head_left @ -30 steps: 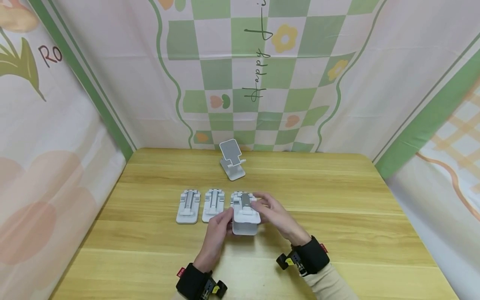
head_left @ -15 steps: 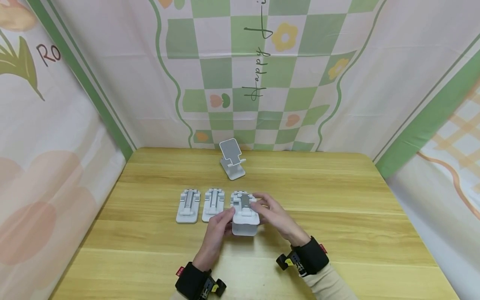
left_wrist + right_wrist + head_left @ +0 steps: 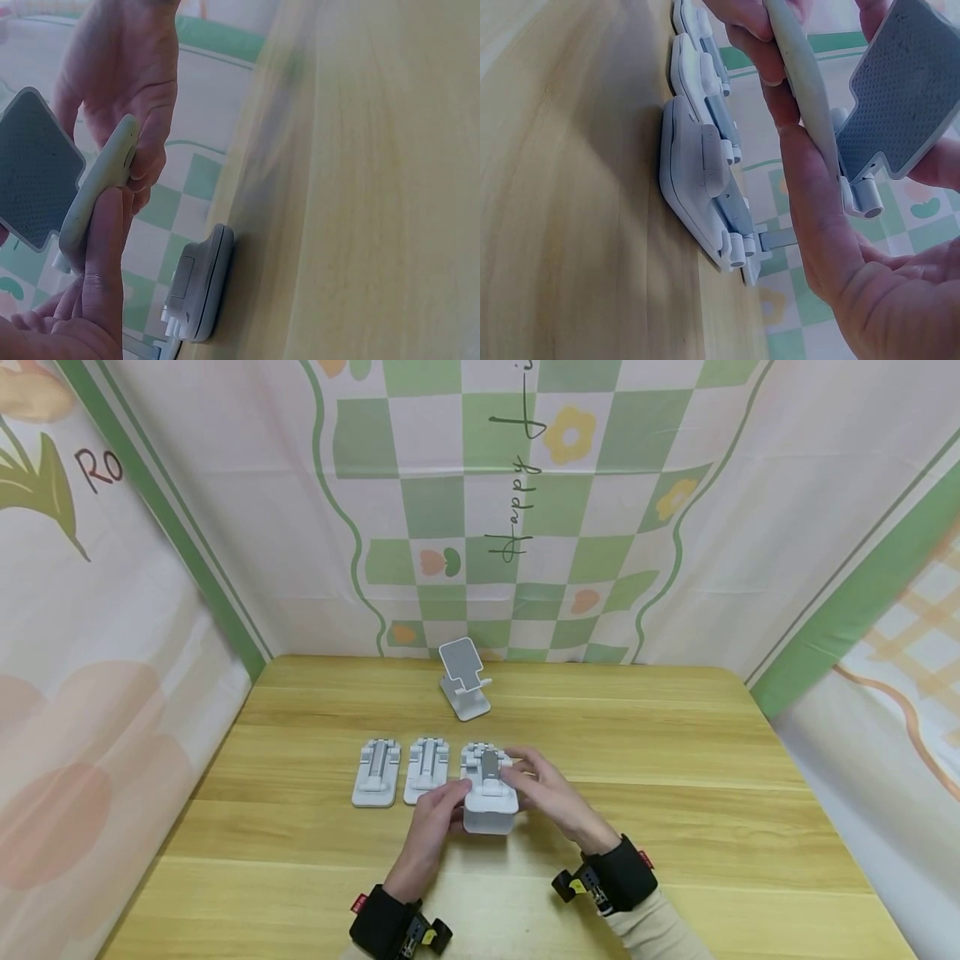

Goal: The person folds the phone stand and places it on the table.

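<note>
Both hands hold a white folding phone stand (image 3: 491, 797) over the table, and its grey padded plate (image 3: 900, 90) is swung out from the white base (image 3: 806, 75). My left hand (image 3: 431, 835) grips the left edge with the thumb on top, most of its other fingers hidden beneath. My right hand (image 3: 555, 797) holds the right side, its thumb near the grey slot on top. A folded phone stand (image 3: 697, 172) lies on the table close under the held one, mostly covered in the head view. Two more folded stands, a middle one (image 3: 427, 772) and a left one (image 3: 377, 774), lie beside it.
An unfolded phone stand (image 3: 463, 677) stands at the back of the wooden table (image 3: 675, 793), its grey plate raised. A patterned curtain (image 3: 562, 510) hangs right behind the table's far edge, with more cloth on both sides.
The held phone stand has shifted very slightly toward the person and to the left, both hands keeping their hold. The stands on the table have not moved.
</note>
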Demonstrator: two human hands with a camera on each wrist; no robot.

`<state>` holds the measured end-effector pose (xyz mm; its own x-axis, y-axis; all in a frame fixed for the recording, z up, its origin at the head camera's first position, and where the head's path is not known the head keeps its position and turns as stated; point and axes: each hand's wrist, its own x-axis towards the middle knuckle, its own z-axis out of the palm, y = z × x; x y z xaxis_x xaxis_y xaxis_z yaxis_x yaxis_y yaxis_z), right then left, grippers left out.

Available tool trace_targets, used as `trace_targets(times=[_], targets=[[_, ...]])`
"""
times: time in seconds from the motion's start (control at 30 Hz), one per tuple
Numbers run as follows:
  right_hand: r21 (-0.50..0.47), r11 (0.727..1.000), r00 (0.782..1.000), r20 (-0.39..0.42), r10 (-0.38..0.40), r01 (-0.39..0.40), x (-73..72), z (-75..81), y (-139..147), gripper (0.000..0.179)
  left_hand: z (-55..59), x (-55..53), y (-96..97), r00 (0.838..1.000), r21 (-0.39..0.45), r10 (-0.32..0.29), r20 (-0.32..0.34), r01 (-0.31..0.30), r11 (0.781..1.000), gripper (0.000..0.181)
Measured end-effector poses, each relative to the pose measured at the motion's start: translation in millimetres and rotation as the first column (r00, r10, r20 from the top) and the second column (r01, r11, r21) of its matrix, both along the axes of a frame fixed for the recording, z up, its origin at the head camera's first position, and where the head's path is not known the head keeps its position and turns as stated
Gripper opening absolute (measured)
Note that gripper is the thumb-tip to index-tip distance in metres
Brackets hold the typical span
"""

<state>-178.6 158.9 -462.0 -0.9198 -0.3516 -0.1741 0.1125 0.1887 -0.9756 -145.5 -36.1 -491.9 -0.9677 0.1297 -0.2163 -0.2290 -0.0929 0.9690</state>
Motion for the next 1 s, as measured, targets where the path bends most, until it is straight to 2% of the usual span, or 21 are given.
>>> trace_targets(times=[0.33, 0.6, 1.0], targets=[[0.006, 1.000, 1.000, -0.010, 0.000, 0.000, -0.7, -3.4, 0.2, 0.064, -2.0, -0.8, 0.8, 1.000, -0.029, 0.029, 0.007, -0.028, 0.999, 0.062], [0.018, 1.000, 0.999, -0.032, -0.007, 0.007, -2.2, -8.1, -0.3, 0.060, -4.4, -0.7, 1.4, 1.000, -0.036, 0.019, -0.004, -0.019, 0.999, 0.054], [0.011, 0.999, 0.999, -0.024, -0.035, 0.036, -2.0, -4.8, -2.3, 0.057, -3.6, 0.1, 1.4, 1.000, -0.037, 0.015, -0.010, -0.016, 0.999, 0.052]])
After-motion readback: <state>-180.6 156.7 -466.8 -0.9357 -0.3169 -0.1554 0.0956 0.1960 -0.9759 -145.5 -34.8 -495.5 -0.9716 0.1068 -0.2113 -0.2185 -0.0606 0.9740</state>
